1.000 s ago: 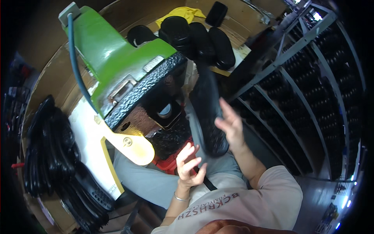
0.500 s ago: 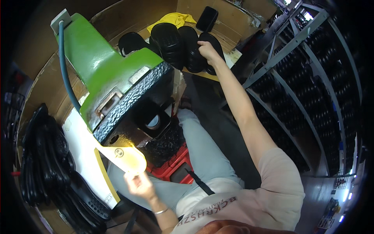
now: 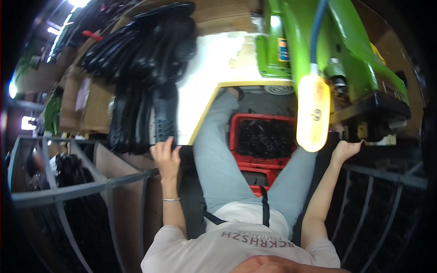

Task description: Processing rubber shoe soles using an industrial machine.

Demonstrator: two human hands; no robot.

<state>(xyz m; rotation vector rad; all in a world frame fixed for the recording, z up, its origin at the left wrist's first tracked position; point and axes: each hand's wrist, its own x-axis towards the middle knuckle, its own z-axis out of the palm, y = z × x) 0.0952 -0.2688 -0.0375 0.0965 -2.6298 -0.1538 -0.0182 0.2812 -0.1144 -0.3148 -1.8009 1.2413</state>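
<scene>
Head view shows reddish shirt lettering (image 3: 257, 239), left hand (image 3: 166, 159) at black sole (image 3: 165, 113).

Glare on tabletop (image 3: 210, 59); dark edges

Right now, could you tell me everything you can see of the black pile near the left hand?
The black pile is many long, flat pieces with rounded ends, glossy and rubbery-looking. They lie closely stacked in an upper and a lower bunch, on the left part of the white table. The lower bunch's rightmost piece has small dots near its near end. The left hand is at that end; whether it touches is unclear.
</scene>
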